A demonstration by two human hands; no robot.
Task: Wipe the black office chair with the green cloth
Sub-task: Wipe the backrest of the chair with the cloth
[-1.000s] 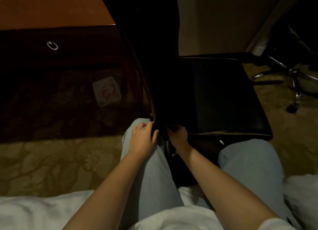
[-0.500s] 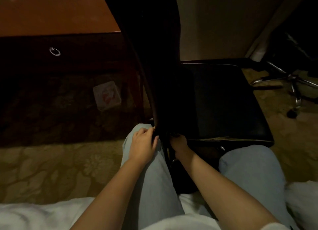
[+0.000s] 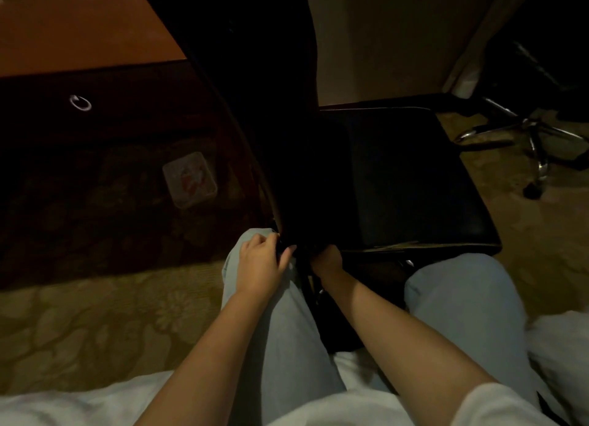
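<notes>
The black office chair stands right in front of my knees: its tall backrest [image 3: 255, 74] rises up the middle and its flat seat [image 3: 398, 177] spreads to the right. My left hand [image 3: 259, 263] grips the lower left edge of the backrest, with thumb and curled fingers round the dark edge. My right hand [image 3: 328, 261] is pushed into the dark gap where backrest and seat meet, and its fingers are hidden there. The scene is too dark to make out a green cloth in either hand.
A wooden desk [image 3: 79, 27] with a ring drawer pull [image 3: 80, 103] stands at the left. A small pale packet [image 3: 190, 179] lies on the patterned carpet under it. Another chair's chrome wheeled base [image 3: 535, 145] is at the right. White bedding [image 3: 63, 406] lies under me.
My right hand has slid further into the gap at the foot of the backrest, hiding its fingers. My left hand has kept its grip on the backrest edge.
</notes>
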